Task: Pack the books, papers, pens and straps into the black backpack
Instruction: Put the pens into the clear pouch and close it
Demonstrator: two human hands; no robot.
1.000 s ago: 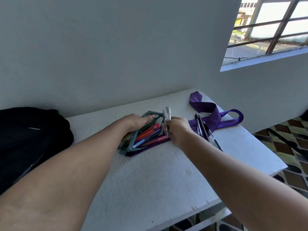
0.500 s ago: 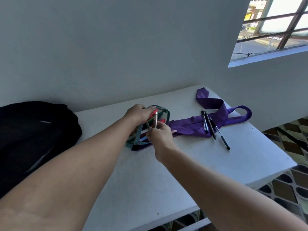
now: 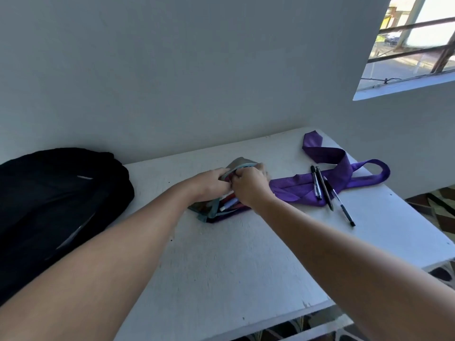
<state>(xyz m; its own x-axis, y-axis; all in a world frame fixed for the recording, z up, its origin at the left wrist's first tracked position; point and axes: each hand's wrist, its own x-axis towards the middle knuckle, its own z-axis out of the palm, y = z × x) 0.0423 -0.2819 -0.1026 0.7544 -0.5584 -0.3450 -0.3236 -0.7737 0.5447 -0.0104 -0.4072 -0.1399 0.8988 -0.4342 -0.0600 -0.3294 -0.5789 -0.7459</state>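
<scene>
While both hands (image 3: 229,183) grip pencil case (image 3: 222,205) — pens (image 3: 322,187) rightward, apart.

A white painted surface (image 3: 221,279) fills the lower middle, its paint scuffed and speckled with small dark marks. Behind it, from 9 to 1 o'clock, rises a plain grey wall (image 3: 197,70). At 2 o'clock a window (image 3: 416,40) with dark metal bars sits above a pale sill (image 3: 403,86), bright daylight and a street showing outside. At 4 o'clock, beyond the surface's edge, lies a patterned tiled floor (image 3: 440,205) in brown, green and cream
</scene>
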